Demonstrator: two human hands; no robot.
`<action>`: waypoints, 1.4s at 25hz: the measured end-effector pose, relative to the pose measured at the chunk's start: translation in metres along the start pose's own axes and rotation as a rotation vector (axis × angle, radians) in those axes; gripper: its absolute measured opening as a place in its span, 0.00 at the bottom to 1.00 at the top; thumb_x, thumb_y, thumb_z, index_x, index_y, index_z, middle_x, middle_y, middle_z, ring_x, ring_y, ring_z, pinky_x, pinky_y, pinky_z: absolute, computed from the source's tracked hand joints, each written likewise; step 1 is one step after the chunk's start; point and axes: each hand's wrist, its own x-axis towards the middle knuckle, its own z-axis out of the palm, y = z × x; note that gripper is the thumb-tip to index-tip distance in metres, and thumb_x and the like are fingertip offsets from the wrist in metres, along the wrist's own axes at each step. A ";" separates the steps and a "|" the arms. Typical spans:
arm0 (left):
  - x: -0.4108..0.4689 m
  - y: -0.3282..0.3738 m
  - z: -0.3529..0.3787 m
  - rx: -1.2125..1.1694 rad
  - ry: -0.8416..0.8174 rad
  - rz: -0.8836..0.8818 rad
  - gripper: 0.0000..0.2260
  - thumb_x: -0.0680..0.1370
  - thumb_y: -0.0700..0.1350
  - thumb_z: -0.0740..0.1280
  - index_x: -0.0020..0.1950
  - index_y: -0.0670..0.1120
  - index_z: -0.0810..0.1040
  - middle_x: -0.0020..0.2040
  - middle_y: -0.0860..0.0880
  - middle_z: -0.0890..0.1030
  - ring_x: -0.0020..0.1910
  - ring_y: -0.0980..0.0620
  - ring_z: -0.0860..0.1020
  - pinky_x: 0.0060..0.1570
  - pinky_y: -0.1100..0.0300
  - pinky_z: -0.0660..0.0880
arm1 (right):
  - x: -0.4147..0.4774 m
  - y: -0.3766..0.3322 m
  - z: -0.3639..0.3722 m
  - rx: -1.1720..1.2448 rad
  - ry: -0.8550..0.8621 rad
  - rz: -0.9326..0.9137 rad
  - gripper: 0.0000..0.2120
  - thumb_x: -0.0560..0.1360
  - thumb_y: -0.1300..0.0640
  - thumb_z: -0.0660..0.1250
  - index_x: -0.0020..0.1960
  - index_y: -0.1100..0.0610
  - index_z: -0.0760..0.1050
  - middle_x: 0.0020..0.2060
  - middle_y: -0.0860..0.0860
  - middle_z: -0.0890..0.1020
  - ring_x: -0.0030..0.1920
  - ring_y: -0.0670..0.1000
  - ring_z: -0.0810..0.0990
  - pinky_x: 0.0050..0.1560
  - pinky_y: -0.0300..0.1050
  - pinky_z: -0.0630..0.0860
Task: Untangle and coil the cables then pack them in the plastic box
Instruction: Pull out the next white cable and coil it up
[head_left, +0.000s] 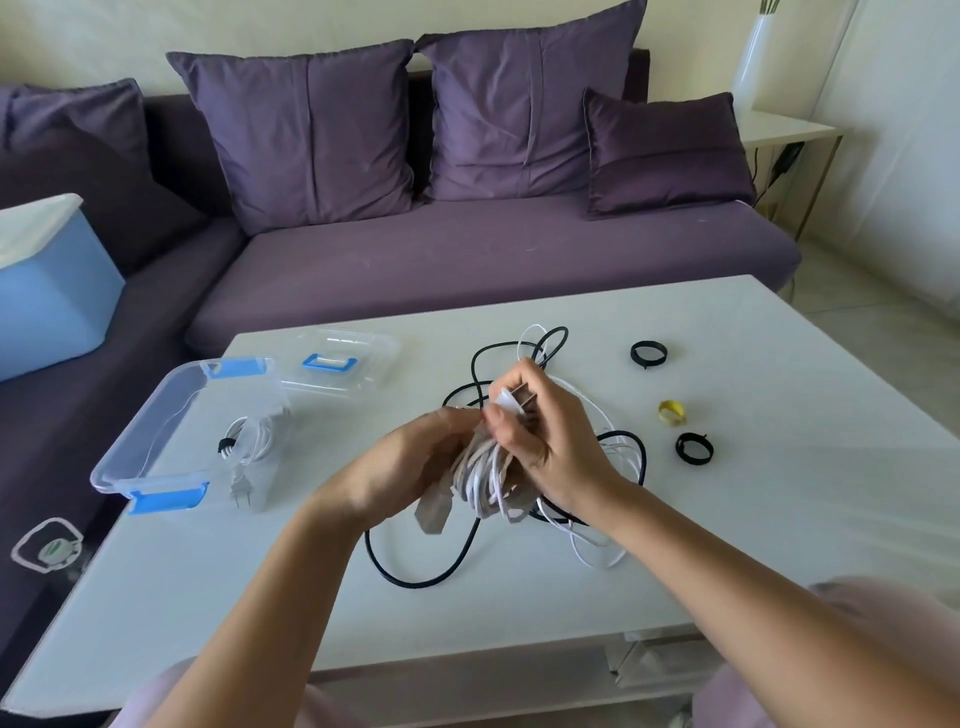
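Above the middle of the white table (779, 493), my left hand (410, 467) and my right hand (540, 431) both grip a bundle of coiled white cable (480, 478). The right thumb and fingers also pinch a white strap or plug end at the top of the bundle. A black cable (415, 577) and a thin white cable (597, 551) lie tangled on the table beneath the hands. At the left stands the clear plastic box (156, 415) with blue latches, open. Inside it lies a coiled white cable (247, 441) tied with a black strap.
The box's clear lid (343, 358) with a blue handle lies behind the box. Two black strap rings (648, 354) (693, 448) and a yellow ring (671, 413) lie on the table's right side. A purple sofa (467, 260) runs behind the table. A blue bin (47, 291) sits at far left.
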 end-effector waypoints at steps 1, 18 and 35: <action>-0.002 0.001 -0.001 0.151 -0.051 0.050 0.12 0.72 0.53 0.62 0.35 0.48 0.79 0.27 0.50 0.79 0.28 0.54 0.72 0.33 0.62 0.69 | 0.001 -0.001 -0.001 0.041 0.029 0.035 0.18 0.74 0.44 0.61 0.44 0.61 0.67 0.26 0.44 0.74 0.28 0.43 0.70 0.32 0.37 0.66; 0.024 -0.015 0.052 -0.052 0.396 0.178 0.19 0.79 0.49 0.62 0.29 0.49 0.67 0.23 0.54 0.63 0.24 0.55 0.61 0.23 0.67 0.58 | 0.006 0.007 -0.011 0.167 0.267 0.300 0.09 0.77 0.55 0.65 0.41 0.58 0.71 0.28 0.44 0.75 0.30 0.44 0.74 0.35 0.39 0.71; 0.039 -0.032 0.016 -0.167 0.455 0.177 0.16 0.77 0.53 0.65 0.42 0.40 0.72 0.25 0.54 0.64 0.32 0.48 0.63 0.36 0.57 0.62 | 0.021 0.160 -0.147 -0.831 -0.194 0.733 0.27 0.78 0.57 0.62 0.74 0.62 0.59 0.74 0.56 0.62 0.73 0.55 0.61 0.69 0.45 0.60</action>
